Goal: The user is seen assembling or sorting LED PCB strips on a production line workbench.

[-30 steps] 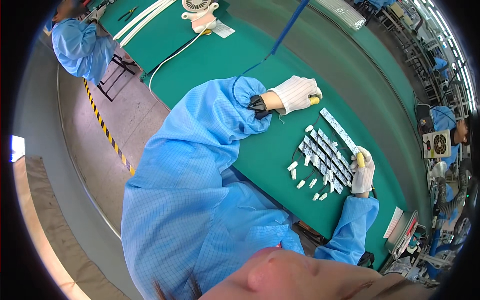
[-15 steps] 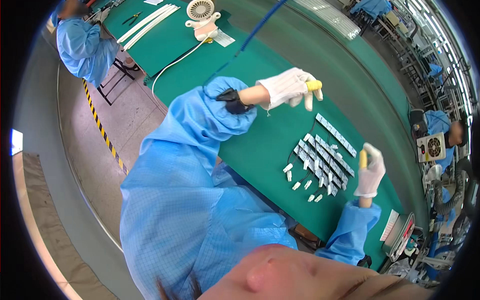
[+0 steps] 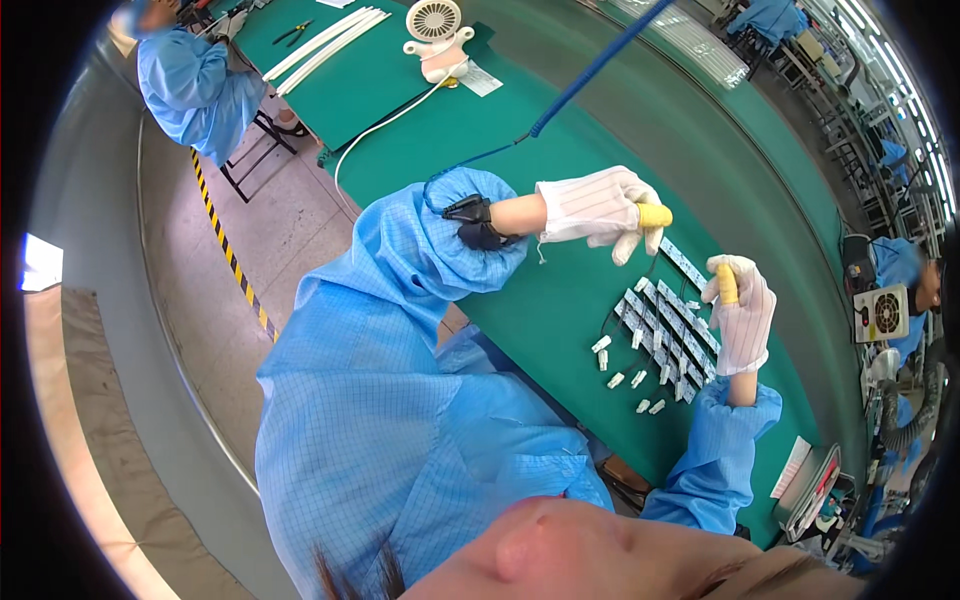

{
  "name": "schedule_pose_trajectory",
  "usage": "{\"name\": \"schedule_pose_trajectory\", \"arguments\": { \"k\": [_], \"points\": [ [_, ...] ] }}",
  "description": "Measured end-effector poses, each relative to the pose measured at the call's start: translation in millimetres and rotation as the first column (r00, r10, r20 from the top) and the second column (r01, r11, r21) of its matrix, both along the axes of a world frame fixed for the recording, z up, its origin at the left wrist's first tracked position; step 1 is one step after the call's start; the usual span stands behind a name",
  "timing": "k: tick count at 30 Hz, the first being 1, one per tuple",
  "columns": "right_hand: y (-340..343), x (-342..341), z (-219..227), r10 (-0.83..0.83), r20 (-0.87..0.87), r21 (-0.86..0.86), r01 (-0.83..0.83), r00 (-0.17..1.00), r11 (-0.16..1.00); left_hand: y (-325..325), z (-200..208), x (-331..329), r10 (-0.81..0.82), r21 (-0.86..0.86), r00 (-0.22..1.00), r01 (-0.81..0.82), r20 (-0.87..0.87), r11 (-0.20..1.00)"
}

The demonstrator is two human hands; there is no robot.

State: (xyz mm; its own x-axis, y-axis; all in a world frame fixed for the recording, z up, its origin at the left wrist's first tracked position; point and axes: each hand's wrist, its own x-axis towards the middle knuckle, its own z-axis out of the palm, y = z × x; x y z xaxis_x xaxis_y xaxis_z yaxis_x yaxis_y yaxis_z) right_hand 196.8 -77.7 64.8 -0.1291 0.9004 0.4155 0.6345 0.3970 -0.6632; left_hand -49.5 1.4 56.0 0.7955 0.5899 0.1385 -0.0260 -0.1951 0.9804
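Note:
My left hand, in a white striped glove with a yellow finger cover, hangs by the near-left end of the outermost light strip. Its fingers are loosely bent and apart; nothing shows between them. My right hand, gloved alike, is over that strip's other end and hides it. Its fingers are bent with nothing seen in them; whether they touch the strip is unclear. Several more narrow light strips lie side by side on the green mat, with short dark wires ending in white plugs.
A black wrist strap on my left wrist has a coiled blue cord. A small fan, white tubes and pliers lie farther left. A tray stands at right. A co-worker in blue sits at left.
Both hands have come closer to the outermost light strip, the left moving down and the right inward over its end. The whole view has shifted slightly; the strips keep their arrangement.

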Motion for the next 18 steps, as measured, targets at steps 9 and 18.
{"name": "schedule_pose_trajectory", "arguments": {
  "k": [9,18],
  "points": [
    [-34.4,-1.9,7.4,0.0,-0.08,-0.253,-0.02,0.997,0.967,10.5,-27.7,7.8,-0.13,-0.053,0.975,0.142,0.183,0.988],
    [-50.2,6.6,19.1,-0.039,-0.131,-0.324,-0.006,0.991,0.946,2.9,-18.6,9.4,-0.055,-0.132,0.997,0.063,0.062,0.989]
  ]
}}
